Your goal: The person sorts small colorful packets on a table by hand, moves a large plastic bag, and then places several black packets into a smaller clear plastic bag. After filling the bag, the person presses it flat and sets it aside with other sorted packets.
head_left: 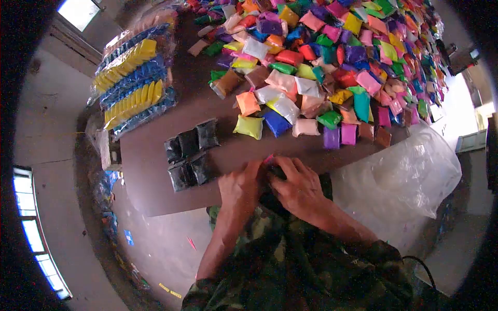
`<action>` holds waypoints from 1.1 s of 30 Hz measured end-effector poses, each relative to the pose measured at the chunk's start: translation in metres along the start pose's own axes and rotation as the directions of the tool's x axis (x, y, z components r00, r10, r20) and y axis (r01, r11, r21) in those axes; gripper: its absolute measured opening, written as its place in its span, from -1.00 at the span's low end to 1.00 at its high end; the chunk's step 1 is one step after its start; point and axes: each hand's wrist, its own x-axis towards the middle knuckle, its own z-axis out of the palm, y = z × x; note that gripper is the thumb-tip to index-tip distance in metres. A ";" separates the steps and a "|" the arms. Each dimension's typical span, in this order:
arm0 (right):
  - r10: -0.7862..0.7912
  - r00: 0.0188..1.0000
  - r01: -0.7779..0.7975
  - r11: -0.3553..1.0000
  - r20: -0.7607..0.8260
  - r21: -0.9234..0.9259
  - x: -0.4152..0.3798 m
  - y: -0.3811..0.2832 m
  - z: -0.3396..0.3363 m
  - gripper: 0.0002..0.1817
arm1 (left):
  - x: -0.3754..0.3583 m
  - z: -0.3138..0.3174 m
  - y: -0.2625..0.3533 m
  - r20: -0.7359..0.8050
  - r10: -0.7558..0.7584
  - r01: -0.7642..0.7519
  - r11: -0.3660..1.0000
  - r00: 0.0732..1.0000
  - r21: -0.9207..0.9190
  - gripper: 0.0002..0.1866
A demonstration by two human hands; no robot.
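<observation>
At the near edge of the surface, a small pink item is noted between both hands' curled fingers; their exact grip cannot be determined. Black packs are found to the left, their rows slanting away rightward, nearer the left hand than the right hand.
</observation>
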 end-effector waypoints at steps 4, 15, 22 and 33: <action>-0.011 1.000 0.011 1.000 0.008 0.012 0.000 0.002 0.000 -0.74 | 0.009 0.008 -0.007 0.020 0.016 -0.018 0.994 1.000 0.111 -0.75; -0.012 1.000 0.012 1.000 -0.023 -0.017 0.005 -0.005 -0.011 -0.64 | 0.001 0.002 -0.011 0.042 -0.078 0.070 0.987 0.996 0.148 -0.93; 0.038 0.999 -0.038 0.998 -0.001 0.049 0.001 -0.009 -0.016 -0.59 | -0.017 0.001 -0.004 -0.046 -0.031 0.031 0.999 0.998 -0.012 -0.91; 0.118 0.992 -0.123 0.975 0.037 0.185 -0.006 -0.007 -0.013 -0.62 | -0.030 -0.013 0.008 0.015 -0.142 0.143 0.982 0.990 -0.121 -0.94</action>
